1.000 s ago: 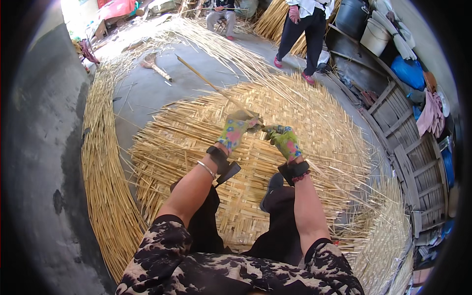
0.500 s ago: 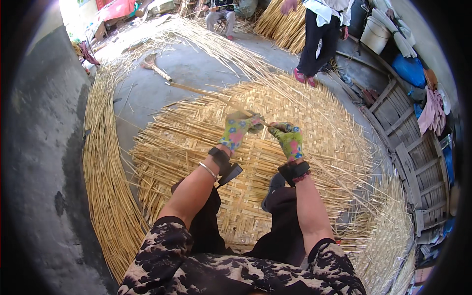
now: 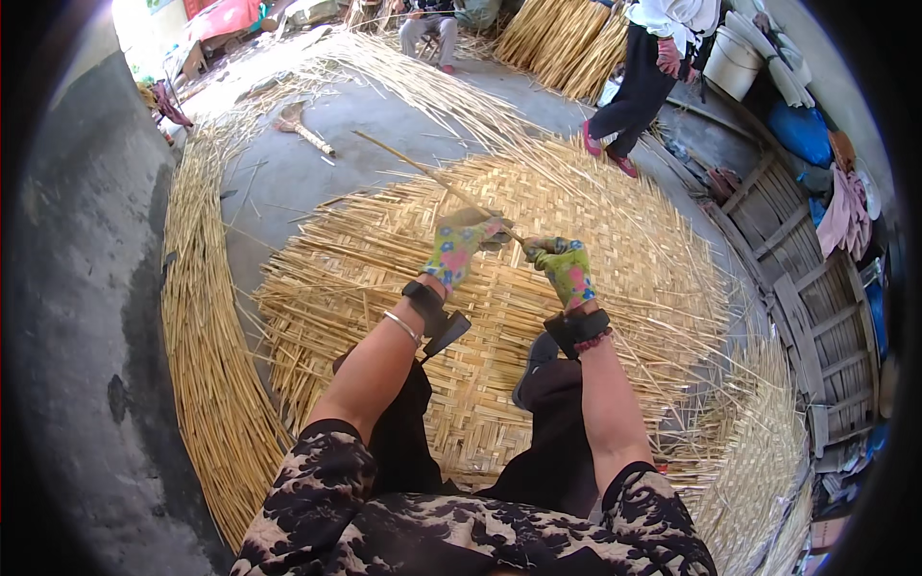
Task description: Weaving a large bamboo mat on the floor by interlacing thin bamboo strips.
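Both my hands wear flowered yellow-green gloves and are raised over a large woven reed mat (image 3: 615, 221). My left hand (image 3: 463, 248) is closed round a long thin reed (image 3: 413, 165). The reed slants from my hands toward the far left, its tip over the grey floor. Just to the right, my right hand (image 3: 562, 267) pinches the reed near its other end. Loose reed ends stick out along the left and right sides of the mat. My shoe (image 3: 538, 360) rests on the woven part.
A long bundle of reeds (image 3: 206, 326) lies along the left wall. A hand broom (image 3: 303, 130) lies on the floor ahead. At the far right a person (image 3: 639, 86) walks near a white bucket (image 3: 732, 67). A wooden ladder-like frame (image 3: 816, 317) lines the right side.
The reed in my hands has swung, its far end now higher and off the broom. The far-right person has stepped to the right. My hands stay nearly in place.
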Demonstrator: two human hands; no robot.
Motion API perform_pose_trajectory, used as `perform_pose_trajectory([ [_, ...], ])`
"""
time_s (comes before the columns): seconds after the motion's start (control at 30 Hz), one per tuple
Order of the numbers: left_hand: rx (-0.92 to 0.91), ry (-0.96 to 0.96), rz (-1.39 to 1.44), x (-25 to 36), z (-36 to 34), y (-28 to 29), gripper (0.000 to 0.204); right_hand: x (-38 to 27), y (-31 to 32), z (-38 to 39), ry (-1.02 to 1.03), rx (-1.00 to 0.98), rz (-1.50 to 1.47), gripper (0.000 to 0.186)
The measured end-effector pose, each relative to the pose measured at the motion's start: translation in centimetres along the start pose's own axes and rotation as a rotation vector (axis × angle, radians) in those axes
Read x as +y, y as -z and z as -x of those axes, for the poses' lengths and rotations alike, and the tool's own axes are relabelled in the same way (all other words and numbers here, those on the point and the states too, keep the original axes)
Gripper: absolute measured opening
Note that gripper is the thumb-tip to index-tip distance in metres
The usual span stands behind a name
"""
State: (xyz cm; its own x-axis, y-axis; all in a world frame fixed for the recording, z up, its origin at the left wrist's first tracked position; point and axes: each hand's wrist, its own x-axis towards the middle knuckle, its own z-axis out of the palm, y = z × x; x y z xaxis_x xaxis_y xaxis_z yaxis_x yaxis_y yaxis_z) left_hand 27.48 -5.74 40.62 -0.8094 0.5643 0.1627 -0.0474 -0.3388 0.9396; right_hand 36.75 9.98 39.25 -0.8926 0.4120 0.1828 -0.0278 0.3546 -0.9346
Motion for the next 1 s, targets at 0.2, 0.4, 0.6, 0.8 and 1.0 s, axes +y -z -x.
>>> perform_pose_trajectory([
  [0.2, -0.02, 0.054, 0.087, 1.5, 0.6, -1.4, 0.017, -0.7, 0.1, 0.6, 0.045, 0.11, 0.021, 0.021],
  [0.4, -0.084, -0.091, -0.01, 1.5, 0.7, -1.3, 0.019, -0.9, 0.2, 0.7, -0.002, 0.007, 0.029, 0.016],
  [0.6, 0.033, -0.068, 0.016, 1.3, 0.1, -0.2, 0.017, -2.0, 0.8, 0.9, -0.197, -0.207, -0.356, 0.017],
  [0.8, 0.103, 0.001, 0.194, 1.2, -0.2, 0.4, 0.021, -1.4, 1.2, 0.8, -0.224, -0.183, -0.208, 0.02],
  [1.0, 0.079, 0.068, 0.131, 1.9, 0.2, 0.0, 0.017, -2.3, 0.0, 1.3, 0.169, 0.086, 0.376, 0.018],
])
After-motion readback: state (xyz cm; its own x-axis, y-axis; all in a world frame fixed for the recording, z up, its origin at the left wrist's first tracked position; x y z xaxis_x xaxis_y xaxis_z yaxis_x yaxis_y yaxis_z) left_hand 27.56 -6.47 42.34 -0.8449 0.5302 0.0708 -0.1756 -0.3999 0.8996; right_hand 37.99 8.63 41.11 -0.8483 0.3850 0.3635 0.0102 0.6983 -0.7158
